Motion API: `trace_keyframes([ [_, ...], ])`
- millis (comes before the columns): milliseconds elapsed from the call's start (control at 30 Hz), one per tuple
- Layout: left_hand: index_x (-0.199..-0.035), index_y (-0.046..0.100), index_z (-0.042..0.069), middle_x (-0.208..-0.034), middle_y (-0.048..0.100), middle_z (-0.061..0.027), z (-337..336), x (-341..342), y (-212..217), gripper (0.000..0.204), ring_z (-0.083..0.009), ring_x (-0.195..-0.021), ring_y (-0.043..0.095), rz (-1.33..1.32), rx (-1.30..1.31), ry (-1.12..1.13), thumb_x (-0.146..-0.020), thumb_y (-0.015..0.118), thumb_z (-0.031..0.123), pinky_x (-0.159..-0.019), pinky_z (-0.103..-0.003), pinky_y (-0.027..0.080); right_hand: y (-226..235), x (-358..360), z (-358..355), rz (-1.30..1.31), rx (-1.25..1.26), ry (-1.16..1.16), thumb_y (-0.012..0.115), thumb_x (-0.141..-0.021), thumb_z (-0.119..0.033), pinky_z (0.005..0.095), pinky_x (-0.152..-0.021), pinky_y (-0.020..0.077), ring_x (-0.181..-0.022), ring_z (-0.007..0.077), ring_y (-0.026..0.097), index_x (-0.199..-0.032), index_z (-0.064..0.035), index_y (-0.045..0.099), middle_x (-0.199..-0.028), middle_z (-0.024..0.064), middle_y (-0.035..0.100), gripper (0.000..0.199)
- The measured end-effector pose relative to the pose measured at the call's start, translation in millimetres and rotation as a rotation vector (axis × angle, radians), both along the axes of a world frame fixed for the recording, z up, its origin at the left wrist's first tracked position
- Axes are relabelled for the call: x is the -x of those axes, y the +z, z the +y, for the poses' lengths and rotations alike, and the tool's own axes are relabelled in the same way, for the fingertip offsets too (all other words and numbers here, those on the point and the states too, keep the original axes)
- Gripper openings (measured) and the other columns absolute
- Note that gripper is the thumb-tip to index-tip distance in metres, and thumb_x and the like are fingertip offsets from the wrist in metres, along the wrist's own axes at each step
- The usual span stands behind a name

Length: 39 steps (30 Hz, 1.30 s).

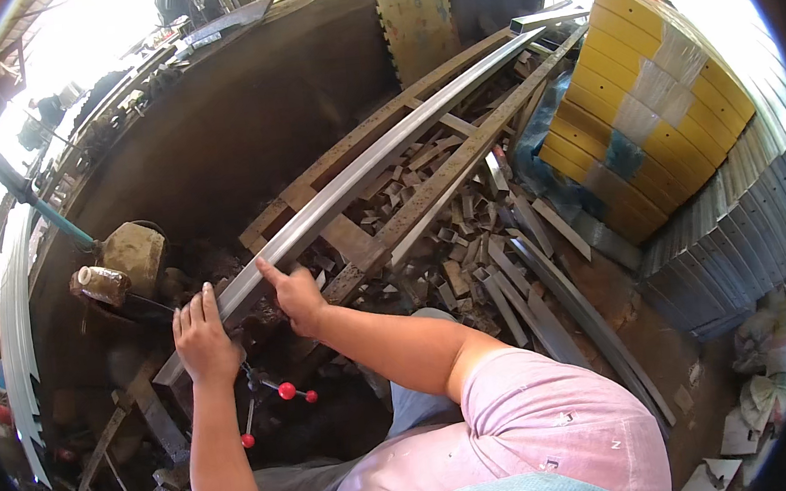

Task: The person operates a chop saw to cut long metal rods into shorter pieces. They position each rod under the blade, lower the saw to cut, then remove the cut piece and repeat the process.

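Hands (206, 344) touch silver bar (349, 181) over rusty frame (478, 145), dark wall (240, 128) beyond

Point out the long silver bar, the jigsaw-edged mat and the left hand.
Long silver bar (358, 172): head view, its middle stretch.
Jigsaw-edged mat (420, 33): head view, centre of its face.
Left hand (205, 341): head view, back of the hand.

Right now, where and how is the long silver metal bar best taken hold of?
Near its closer end, probably best from above, with the left hand and right hand closing over its long edges. The long silver metal bar stretches away across the rusty brown frame; its narrow width suits this grip, and both hands are at that end.
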<state>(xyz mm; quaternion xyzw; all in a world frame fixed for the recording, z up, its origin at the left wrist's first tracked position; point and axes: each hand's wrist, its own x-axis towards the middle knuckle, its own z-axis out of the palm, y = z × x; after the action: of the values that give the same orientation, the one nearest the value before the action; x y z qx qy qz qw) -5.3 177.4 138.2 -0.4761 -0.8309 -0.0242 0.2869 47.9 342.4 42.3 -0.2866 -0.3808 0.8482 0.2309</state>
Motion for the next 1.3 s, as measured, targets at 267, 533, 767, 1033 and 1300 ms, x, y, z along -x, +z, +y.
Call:
trace_keyframes([
  [267, -0.117, 0.06, 0.008, -0.11, 0.07, -0.0147, -114.7, 26.2, 15.6, 0.057, -0.0406, -0.105, 0.07, -0.215, 0.201, 0.3, -0.066, 0.085, 0.005, -0.089, -0.05, 0.056, -4.7, -18.9, 86.8, 0.492, 0.31, -0.085, 0.048, -0.102, -0.077, 0.0468, -0.122, 0.0373, -0.142, 0.0324, 0.05, -0.161, -0.0111, 0.041, -0.158, 0.0114, 0.05, 0.088],
  [533, -0.111, 0.064, 0.009, -0.104, 0.07, -0.0147, -316.7, 8.5, 27.6, 0.055, -0.0409, -0.101, 0.069, -0.234, 0.244, 0.406, -0.059, 0.082, 0.003, -0.085, -0.05, 0.054, -9.6, -94.8, 231.1, 0.834, 0.309, -0.503, 0.039, -0.097, -0.088, 0.0465, -0.087, 0.0575, -0.093, 0.0281, 0.07, -0.133, -0.001, 0.059, -0.119, 0.017, 0.072, 0.096],
  [767, -0.134, 0.065, 0.012, -0.131, 0.069, -0.0147, -413.2, 16.2, -12.5, 0.06, -0.0385, -0.127, 0.063, -0.204, 0.187, 0.749, -0.077, 0.083, 0.005, -0.107, -0.048, 0.052, -41.1, -85.4, 208.0, 0.781, 0.375, -0.305, 0.057, -0.099, -0.076, 0.041, -0.078, 0.0528, -0.074, 0.0205, 0.06, -0.1, -0.01, 0.058, -0.086, 0.0057, 0.061, 0.066],
  [1033, -0.138, 0.058, 0.012, -0.132, 0.064, -0.0129, -330.1, 32.5, -75.3, 0.075, -0.0367, -0.131, 0.057, -0.019, -0.111, 0.612, -0.07, 0.09, 0.016, -0.123, -0.052, 0.037, -32.2, -30.5, 141.8, 0.399, 0.542, -0.409, 0.064, -0.098, -0.07, 0.0427, -0.073, 0.0512, -0.069, 0.0252, 0.057, -0.094, -0.0104, 0.054, -0.078, 0.006, 0.059, 0.06],
  [1300, -0.134, 0.052, 0.003, -0.131, 0.065, -0.019, -287.0, 86.5, -106.8, 0.072, -0.0389, -0.129, 0.061, -0.166, -0.011, 0.635, -0.07, 0.083, 0.005, -0.124, -0.049, 0.039, -24.4, 9.8, 94.9, 0.151, 0.479, -0.302, 0.052, -0.11, -0.052, 0.0452, -0.11, 0.0452, -0.107, 0.0245, 0.062, -0.128, -0.0116, 0.068, -0.123, 0.0048, 0.069, 0.047],
])
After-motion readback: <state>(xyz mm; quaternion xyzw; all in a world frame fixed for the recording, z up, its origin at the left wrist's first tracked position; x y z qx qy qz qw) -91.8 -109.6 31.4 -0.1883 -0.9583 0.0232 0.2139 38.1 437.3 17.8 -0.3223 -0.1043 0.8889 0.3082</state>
